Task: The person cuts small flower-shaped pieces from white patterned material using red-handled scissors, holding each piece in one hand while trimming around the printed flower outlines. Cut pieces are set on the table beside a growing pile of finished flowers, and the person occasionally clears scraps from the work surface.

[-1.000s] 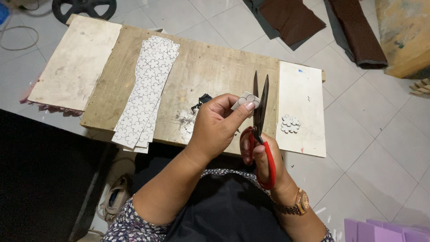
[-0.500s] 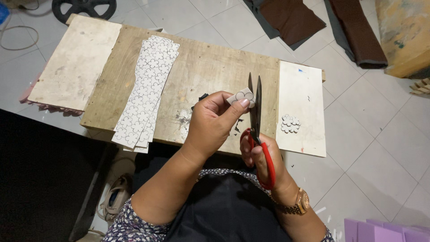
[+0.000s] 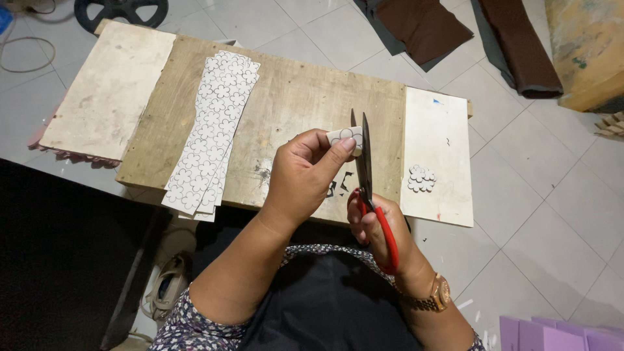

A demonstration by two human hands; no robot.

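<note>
My left hand pinches a small white foam piece printed with a flower outline, held above the wooden board. My right hand grips red-handled scissors, blades pointing away from me and nearly closed against the right edge of the piece. A stack of long white strips covered in flower outlines lies on the board to the left. A small pile of cut-out white flowers rests on the white panel to the right.
A pale panel lies at the board's left end. Brown and dark fabric lies on the tiled floor behind. A black wheel is at the top left, purple sheets at the bottom right, sandals beneath the board.
The scissor blades have closed from a wider gap to nearly together on the piece. My left hand has turned the piece slightly and shifted a little left.
</note>
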